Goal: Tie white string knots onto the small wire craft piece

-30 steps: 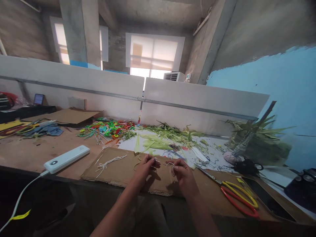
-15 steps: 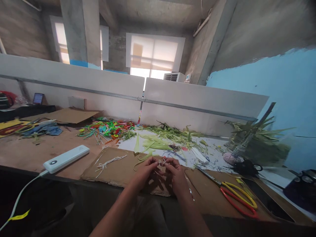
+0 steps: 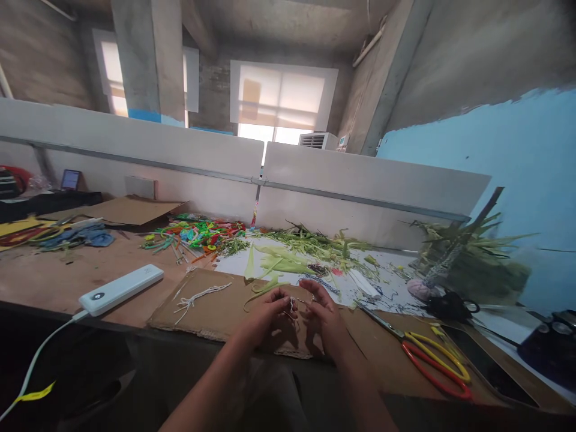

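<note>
A thin white string (image 3: 292, 305) is pinched at the fingertips of my left hand (image 3: 270, 313), just above the near edge of the cardboard sheet (image 3: 252, 327). Part of the string reaches across to my right hand (image 3: 326, 315), where the thumb and a finger behind it seem to grip it. The right index finger is raised away from the thumb. Some of the string is hidden by the fingers. To the left on the cardboard lies a loose bunch of white strings (image 3: 202, 295).
Scissors (image 3: 432, 354) with red and yellow handles lie at right, beside a dark phone (image 3: 490, 366). A white power bank (image 3: 121, 290) with a cable rests at left. Green husks (image 3: 283, 264), colourful plastic pieces (image 3: 198, 234) and a braided cord (image 3: 320, 283) lie behind.
My hands were close together with small loops of string between the fingertips. Now the right hand has shifted slightly right, its index finger lifted, and the string hangs and stretches between them.
</note>
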`<move>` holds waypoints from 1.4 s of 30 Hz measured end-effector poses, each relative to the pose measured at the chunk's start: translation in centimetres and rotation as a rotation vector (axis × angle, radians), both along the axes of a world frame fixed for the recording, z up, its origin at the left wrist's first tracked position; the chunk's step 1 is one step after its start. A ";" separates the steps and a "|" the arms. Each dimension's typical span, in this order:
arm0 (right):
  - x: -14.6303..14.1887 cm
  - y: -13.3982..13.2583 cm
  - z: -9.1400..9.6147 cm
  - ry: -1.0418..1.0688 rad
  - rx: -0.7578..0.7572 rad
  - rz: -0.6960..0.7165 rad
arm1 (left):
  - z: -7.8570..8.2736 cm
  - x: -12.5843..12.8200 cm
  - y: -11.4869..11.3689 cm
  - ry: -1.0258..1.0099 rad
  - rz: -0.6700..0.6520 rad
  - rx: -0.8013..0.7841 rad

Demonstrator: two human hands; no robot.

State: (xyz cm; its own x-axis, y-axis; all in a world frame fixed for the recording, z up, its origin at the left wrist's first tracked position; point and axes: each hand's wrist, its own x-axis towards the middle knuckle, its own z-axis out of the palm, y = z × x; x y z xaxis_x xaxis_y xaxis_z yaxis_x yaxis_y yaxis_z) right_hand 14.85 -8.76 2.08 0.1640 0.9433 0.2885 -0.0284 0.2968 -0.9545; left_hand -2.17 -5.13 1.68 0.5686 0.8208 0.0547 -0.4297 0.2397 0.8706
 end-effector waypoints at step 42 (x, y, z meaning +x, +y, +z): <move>-16.5 12.0 2.7 -0.857 0.117 0.208 | 5.0 -22.9 2.1 1.321 0.449 0.550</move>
